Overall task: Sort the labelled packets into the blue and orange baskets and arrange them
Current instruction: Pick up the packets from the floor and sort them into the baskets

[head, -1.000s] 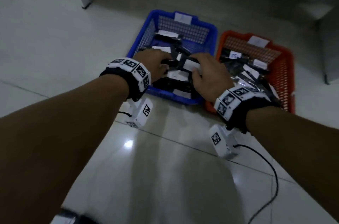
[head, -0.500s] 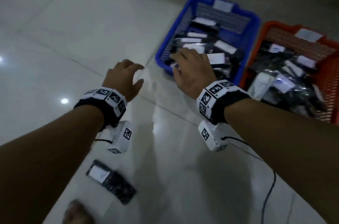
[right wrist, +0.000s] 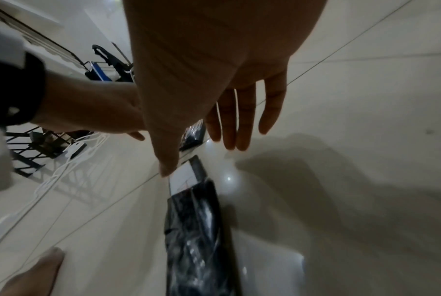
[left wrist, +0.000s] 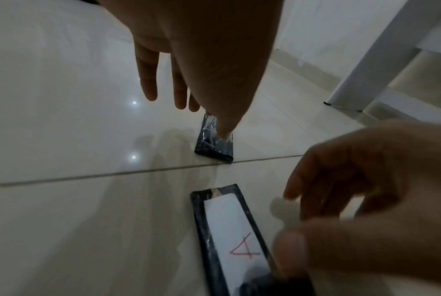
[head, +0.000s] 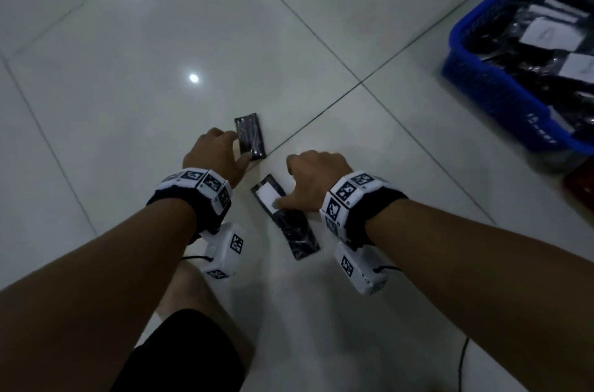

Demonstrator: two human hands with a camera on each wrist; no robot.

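Observation:
Two dark packets lie on the white floor tiles. The far packet (head: 250,136) (left wrist: 215,144) shows no label, and my left hand (head: 225,150) hovers over it with straight fingers, its thumb tip touching the packet's near end. The near packet (head: 284,216) (right wrist: 196,230) has a white label marked with a red 4 (left wrist: 235,230). My right hand (head: 299,183) is spread above it, with the thumb tip resting on the label. Neither packet is gripped. The blue basket (head: 501,109), full of labelled packets, is at the right edge. Only a sliver of the orange basket (head: 580,189) shows.
My bare knee (head: 193,295) and black shorts are just below the left wrist. A thin black cable (head: 463,359) trails on the floor at lower right. A white furniture leg (left wrist: 361,66) stands beyond the packets. Bare tiles stretch to the left and ahead.
Both hands have left the blue basket and come down to the two packets on the floor. The head view has swung left and down, putting the baskets at the right edge.

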